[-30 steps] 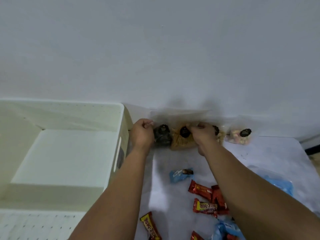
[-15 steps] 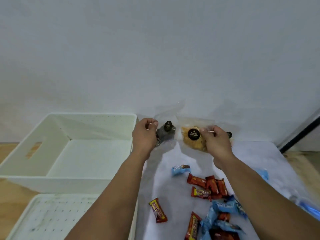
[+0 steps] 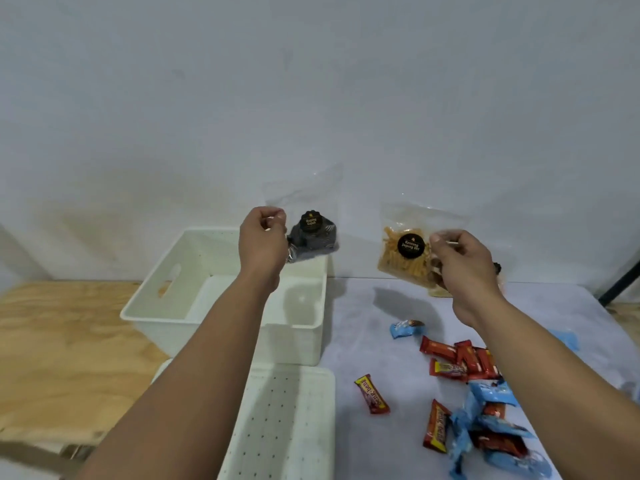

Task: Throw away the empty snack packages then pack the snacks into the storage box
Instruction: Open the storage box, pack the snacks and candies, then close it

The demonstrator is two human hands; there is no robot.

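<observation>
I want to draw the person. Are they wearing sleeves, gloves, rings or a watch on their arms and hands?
No. Both arms are bare all the way to the picture's bottom edge, so no sleeves show. The left hand and right hand have no gloves. No watch, bracelet or ring is visible on either.

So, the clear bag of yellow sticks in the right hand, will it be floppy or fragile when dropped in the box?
Probably floppy: the bag of yellow sticks hangs from the right hand with its film crinkled. The thin sticks look brittle and likely light.

Both arms stretched forward, hands raised.
Left hand [image 3: 261, 239] and right hand [image 3: 462, 261] each have fingers curled in a pinch.
</observation>
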